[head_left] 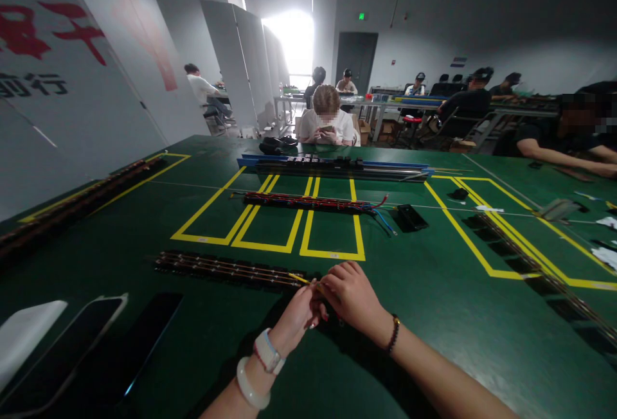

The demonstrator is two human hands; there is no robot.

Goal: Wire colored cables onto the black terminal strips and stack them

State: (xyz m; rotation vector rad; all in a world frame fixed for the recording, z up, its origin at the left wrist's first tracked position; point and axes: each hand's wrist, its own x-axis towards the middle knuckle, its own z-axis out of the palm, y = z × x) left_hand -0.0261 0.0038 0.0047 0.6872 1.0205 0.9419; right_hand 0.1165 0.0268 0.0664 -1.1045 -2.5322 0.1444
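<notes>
My left hand (304,316), wearing a watch and a white bangle, is closed, its fingers pinching a thin yellow wire (299,279). Fingertip to fingertip with it, my right hand (354,297) is closed too, at the same wire's near end; the exact grip is partly hidden by the fingers. The wire's other end points left over a long row of black blocks with copper-coloured rods (226,270). That row lies flat on the green table, and its right end disappears behind my hands.
Beyond lie a bundle of red and blue wires (313,202), a black box (409,218) and a blue rail (414,171) with black parts. Phones (149,348) lie at front left. Another block row (535,261) is at right. A person (328,117) sits opposite.
</notes>
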